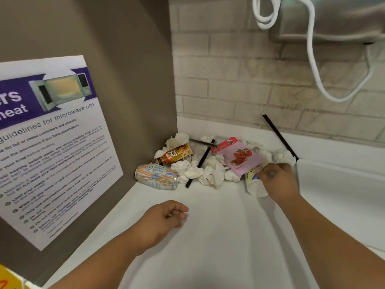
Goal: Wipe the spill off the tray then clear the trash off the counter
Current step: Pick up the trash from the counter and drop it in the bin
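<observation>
Trash is heaped in the back left corner of the white counter [208, 236]. It includes a crushed can [157, 176], a brown snack wrapper [175, 156], a pink packet [239, 157], crumpled tissues [210, 174], black straws [200, 162] and a white paper cup [253, 184] lying on its side. My right hand [279, 182] grips the paper cup at the right end of the heap. My left hand [164, 217] hovers over the counter in front of the can, fingers loosely curled and holding nothing.
A grey side panel with a microwave guideline poster [52, 142] closes the left. The brick wall [250, 80] runs behind. A white sink basin [343, 195] lies to the right, a long black straw [279, 136] leans on the backsplash, and a white cable [312, 59] hangs above.
</observation>
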The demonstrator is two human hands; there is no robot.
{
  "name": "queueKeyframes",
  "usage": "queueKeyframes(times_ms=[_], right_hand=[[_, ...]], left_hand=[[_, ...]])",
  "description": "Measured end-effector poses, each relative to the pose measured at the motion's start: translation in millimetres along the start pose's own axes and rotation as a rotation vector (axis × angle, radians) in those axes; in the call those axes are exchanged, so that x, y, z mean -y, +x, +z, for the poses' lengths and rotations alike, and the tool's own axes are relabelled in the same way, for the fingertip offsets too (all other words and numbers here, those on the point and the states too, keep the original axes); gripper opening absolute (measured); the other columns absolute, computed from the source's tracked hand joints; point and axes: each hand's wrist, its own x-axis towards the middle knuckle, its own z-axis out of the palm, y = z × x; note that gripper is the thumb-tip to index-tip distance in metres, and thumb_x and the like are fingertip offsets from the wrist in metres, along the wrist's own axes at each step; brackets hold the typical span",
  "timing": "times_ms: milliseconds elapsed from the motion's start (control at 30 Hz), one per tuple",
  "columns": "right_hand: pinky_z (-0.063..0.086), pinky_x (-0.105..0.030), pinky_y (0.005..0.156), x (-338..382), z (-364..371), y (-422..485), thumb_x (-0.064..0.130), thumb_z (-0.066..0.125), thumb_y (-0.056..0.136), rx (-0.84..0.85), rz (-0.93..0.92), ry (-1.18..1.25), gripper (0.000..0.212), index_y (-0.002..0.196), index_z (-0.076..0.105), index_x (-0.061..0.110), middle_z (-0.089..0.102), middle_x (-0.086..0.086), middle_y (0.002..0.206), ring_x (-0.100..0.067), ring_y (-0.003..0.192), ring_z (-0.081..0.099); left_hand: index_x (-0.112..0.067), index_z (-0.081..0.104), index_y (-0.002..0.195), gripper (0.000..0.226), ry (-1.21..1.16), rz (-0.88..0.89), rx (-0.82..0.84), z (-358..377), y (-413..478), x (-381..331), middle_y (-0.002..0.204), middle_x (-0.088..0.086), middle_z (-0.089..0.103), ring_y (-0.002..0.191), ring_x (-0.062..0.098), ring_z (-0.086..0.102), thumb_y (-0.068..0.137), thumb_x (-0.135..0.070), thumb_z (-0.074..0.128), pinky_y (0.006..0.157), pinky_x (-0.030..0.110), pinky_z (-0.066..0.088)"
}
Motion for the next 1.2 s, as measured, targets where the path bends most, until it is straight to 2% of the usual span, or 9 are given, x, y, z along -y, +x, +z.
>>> queueKeyframes(times_ms=[100,200,333,500,633,800,900,1000,1200], right_hand=[[0.043,-0.033,0.085,5,-2,0,0.033,0.068,0.082,0.111,0.123,-0.004,0.042,0.111,0.057,0.005,0.049,-0.014,0.106,-0.029,0.096,0.05],[0.045,-0.034,0.078,10,-3,-10,0.023,0.08,0.071,0.123,0.199,0.222,0.07,0.128,0.041,0.017,0.033,-0.012,0.13,-0.021,0.092,0.04],[0.042,-0.031,0.083,12,3,-31,0.011,0.083,0.065,0.138,0.161,0.43,0.093,0.137,0.03,0.034,0.019,-0.001,0.138,-0.018,0.099,0.04],[0.037,-0.03,0.102,8,20,-70,0.003,0.078,0.062,-0.024,-0.012,0.527,0.094,0.137,0.03,0.033,0.019,0.008,0.122,-0.015,0.118,0.038],[0.039,-0.025,0.097,9,34,-107,0.002,0.075,0.063,-0.051,-0.149,0.647,0.091,0.132,0.029,0.039,0.023,0.014,0.123,0.006,0.112,0.04],[0.051,-0.018,0.08,17,42,-129,0.011,0.068,0.063,0.154,-0.286,0.809,0.084,0.134,0.03,0.035,0.038,0.012,0.132,-0.004,0.103,0.055],[0.055,-0.027,0.08,27,43,-133,0.013,0.069,0.067,0.321,-0.31,0.841,0.08,0.128,0.032,0.048,0.045,0.027,0.123,-0.007,0.101,0.059],[0.056,-0.033,0.081,31,47,-132,0.015,0.067,0.075,0.423,-0.31,0.868,0.066,0.124,0.039,0.049,0.052,0.024,0.118,-0.011,0.102,0.062],[0.048,-0.026,0.072,31,46,-102,0.019,0.059,0.089,0.087,-0.321,0.647,0.02,0.095,0.059,0.037,0.061,0.013,0.097,-0.007,0.081,0.057]], left_hand=[[-0.022,0.065,0.106,0.018,0.024,0.009,0.024,7,5,-2,0.104,0.0,0.07,0.082,0.004,0.066,0.094,-0.014,0.054,0.062,0.004,0.042],[-0.023,0.064,0.106,0.02,0.038,0.019,0.04,13,7,-5,0.104,-0.001,0.07,0.081,0.004,0.066,0.094,-0.012,0.052,0.061,0.004,0.041],[-0.023,0.064,0.107,0.02,0.021,0.029,0.06,16,9,-10,0.105,0.0,0.07,0.083,0.004,0.066,0.094,-0.012,0.053,0.063,0.004,0.042],[-0.025,0.063,0.108,0.022,-0.022,0.018,0.096,20,11,-18,0.107,-0.003,0.069,0.088,0.008,0.067,0.094,-0.012,0.051,0.066,0.01,0.044],[-0.029,0.061,0.11,0.021,-0.052,0.019,0.11,25,11,-22,0.108,-0.004,0.069,0.093,0.011,0.068,0.093,-0.018,0.056,0.074,0.018,0.047],[-0.028,0.048,0.124,0.037,-0.239,-0.009,0.129,29,13,-22,0.112,0.001,0.068,0.098,0.015,0.068,0.09,-0.027,0.062,0.077,0.024,0.051],[-0.021,0.049,0.125,0.043,-0.409,-0.012,0.111,29,12,-20,0.111,0.005,0.07,0.099,0.022,0.068,0.086,-0.024,0.067,0.082,0.034,0.053],[-0.015,0.054,0.123,0.046,-0.515,0.009,0.055,22,8,-17,0.111,0.009,0.07,0.102,0.027,0.067,0.082,-0.021,0.071,0.094,0.046,0.051],[-0.011,0.059,0.119,0.054,-0.642,0.055,-0.216,-19,-7,-3,0.109,0.011,0.071,0.102,0.032,0.067,0.069,-0.024,0.075,0.095,0.047,0.048]])
